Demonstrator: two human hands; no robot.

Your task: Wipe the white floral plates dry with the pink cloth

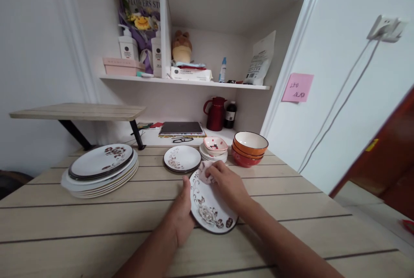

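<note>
My left hand [181, 214] grips the left rim of a small white plate with a dark floral pattern [208, 209], holding it tilted above the wooden table [97, 222]. My right hand [226, 181] presses a crumpled pinkish cloth [205, 171] against the plate's upper face, fingers closed on the cloth. Just behind lies a similar small patterned plate [181, 158] flat on the table.
A stack of large plates [100, 168] sits at the left. Small dishes [214, 148] and stacked orange bowls [249, 148] stand behind at the right. A red jug [215, 113], a dark bottle [230, 114] and a tablet [181, 128] sit under the shelves.
</note>
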